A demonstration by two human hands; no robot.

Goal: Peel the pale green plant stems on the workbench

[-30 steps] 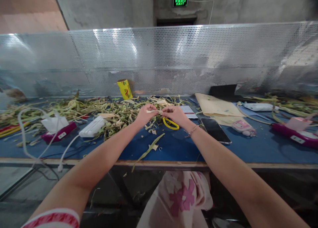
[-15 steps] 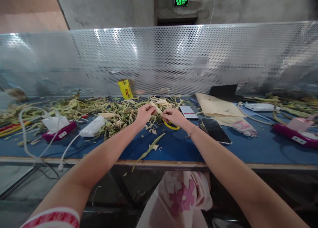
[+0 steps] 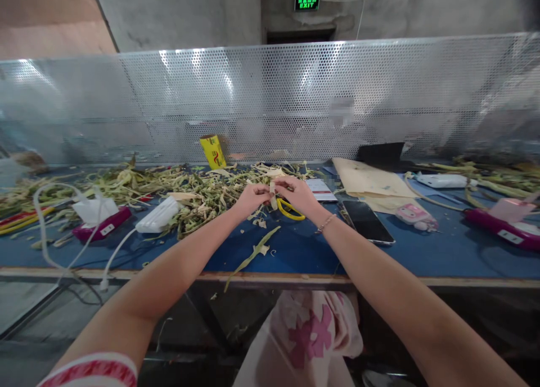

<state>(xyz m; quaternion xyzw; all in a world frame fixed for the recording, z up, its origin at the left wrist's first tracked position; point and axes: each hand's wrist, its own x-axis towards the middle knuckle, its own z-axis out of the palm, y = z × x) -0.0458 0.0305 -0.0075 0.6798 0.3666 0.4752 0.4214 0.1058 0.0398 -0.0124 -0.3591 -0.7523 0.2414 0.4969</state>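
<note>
A small pale strip (image 3: pixel 273 196), its material unclear, stands roughly upright between my two hands above the blue table. My left hand (image 3: pixel 251 199) pinches it from the left with closed fingertips. From the right, the fingers of my right hand (image 3: pixel 297 196) close on it too. Just below my right hand lie yellow looped handles (image 3: pixel 294 217), like those of scissors; their blades are hidden. A heap of dry, greenish plant scraps (image 3: pixel 211 204) spreads behind and left of my hands. Nearer to me, one long green leaf (image 3: pixel 255 254) lies on the tabletop.
Right of my hands are a white-screened device (image 3: pixel 319 190), a dark phone (image 3: pixel 368 222), brown paper (image 3: pixel 373 179) and a pink case (image 3: pixel 415 217). To the left sit a white power strip (image 3: pixel 158 215) and a purple tissue box (image 3: pixel 103 224). A perforated metal screen (image 3: pixel 274 100) stands behind.
The pale strip has turned from slanting to nearly upright. My hands have come closer together, the left one shifting right and slightly down, and more of the yellow handles shows.
</note>
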